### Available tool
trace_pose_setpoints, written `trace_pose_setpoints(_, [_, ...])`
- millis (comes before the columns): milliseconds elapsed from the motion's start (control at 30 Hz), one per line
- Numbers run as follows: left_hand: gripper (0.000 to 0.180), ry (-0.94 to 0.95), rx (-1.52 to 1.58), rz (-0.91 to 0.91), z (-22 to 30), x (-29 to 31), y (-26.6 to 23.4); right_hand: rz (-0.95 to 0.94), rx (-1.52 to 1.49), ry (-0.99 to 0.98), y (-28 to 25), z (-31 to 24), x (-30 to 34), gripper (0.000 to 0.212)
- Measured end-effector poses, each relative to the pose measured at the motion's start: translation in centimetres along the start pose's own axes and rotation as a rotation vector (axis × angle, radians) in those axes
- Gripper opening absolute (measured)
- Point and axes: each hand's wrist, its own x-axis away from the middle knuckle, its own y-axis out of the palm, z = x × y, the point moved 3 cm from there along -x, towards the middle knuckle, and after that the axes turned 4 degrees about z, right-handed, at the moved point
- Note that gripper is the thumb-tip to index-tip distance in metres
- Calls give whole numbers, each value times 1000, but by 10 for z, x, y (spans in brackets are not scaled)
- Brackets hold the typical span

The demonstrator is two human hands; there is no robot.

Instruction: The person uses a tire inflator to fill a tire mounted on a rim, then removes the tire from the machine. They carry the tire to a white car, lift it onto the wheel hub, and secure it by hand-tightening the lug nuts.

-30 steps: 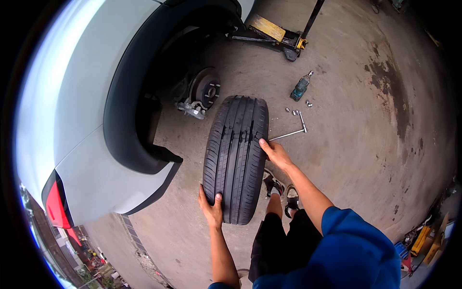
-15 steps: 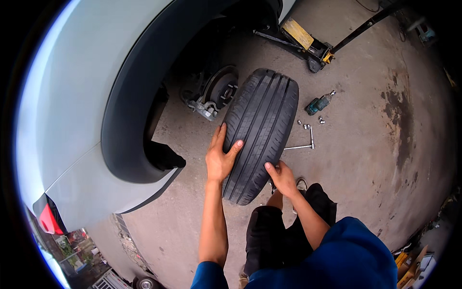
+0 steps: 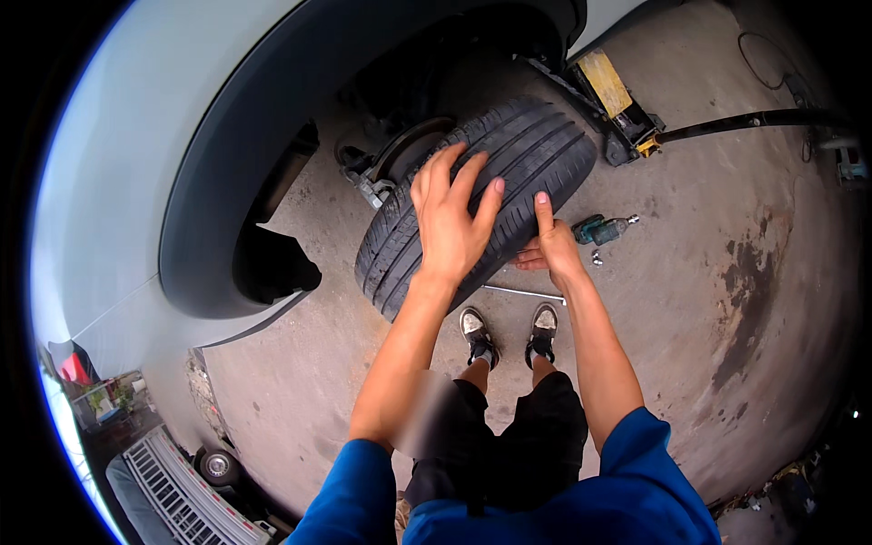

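A car wheel with a black grooved tire (image 3: 549, 141) stands upright on the floor, angled in front of the bare brake disc (image 3: 416, 145). My left hand (image 3: 450, 218) lies over the tread with its fingers spread and slightly bent. On the near side, my right hand (image 3: 550, 250) holds the tire's edge, thumb up against the tread and fingers curled toward the sidewall. That side of the wheel is hidden from view.
The pale car body (image 3: 127, 154) and dark wheel arch (image 3: 204, 182) rise at left. A floor jack (image 3: 627, 113) stands far right, its long handle reaching rightward. Near the wheel lie a teal power wrench (image 3: 601, 231), small lug nuts (image 3: 597, 258) and a metal wrench bar (image 3: 525, 292).
The wheel has turned clockwise, its top swinging right and its lower end left toward the car. My left hand has slid onto the tread; my right hand has moved up and right.
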Motion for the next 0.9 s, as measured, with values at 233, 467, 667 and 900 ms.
trace_pose_setpoints(233, [13, -813, -236, -652, 4, 332, -118, -94, -49, -1, 18, -25, 1, 114])
trace_pose_setpoints(467, [24, -1119, 33, -1363, -24, 454, -154, -76, -22, 5, 25, -24, -15, 112])
trace_pose_setpoints(667, [26, -920, 648, -1360, 44, 429, -162, -32, -51, 29, 34, -33, -10, 105])
trace_pose_setpoints(900, [33, -951, 222, -1564, 45, 437, -116, -174, -70, -19, 28, -34, -10, 116])
